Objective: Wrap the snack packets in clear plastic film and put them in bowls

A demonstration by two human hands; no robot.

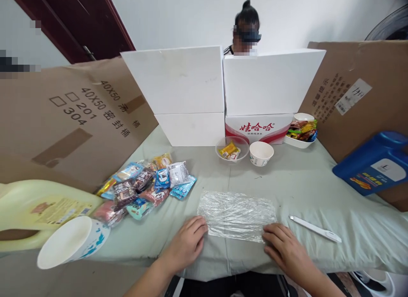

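Head view: a sheet of plastic wrap (236,215) lies flat on the cloth-covered tabletop (302,182), near its front edge. Left hand (186,244) rests palm down, fingers loosely spread, its fingertips touching the sheet's near left corner. Right hand (285,248) lies the same way at the near right corner. A white pen-like tool (315,229) sits just right of the sheet. A pile of snack packets (145,186) lies to the left, beyond a tipped paper cup (72,241). Farther back stand a clear bowl (232,150) and a white paper cup (261,153).
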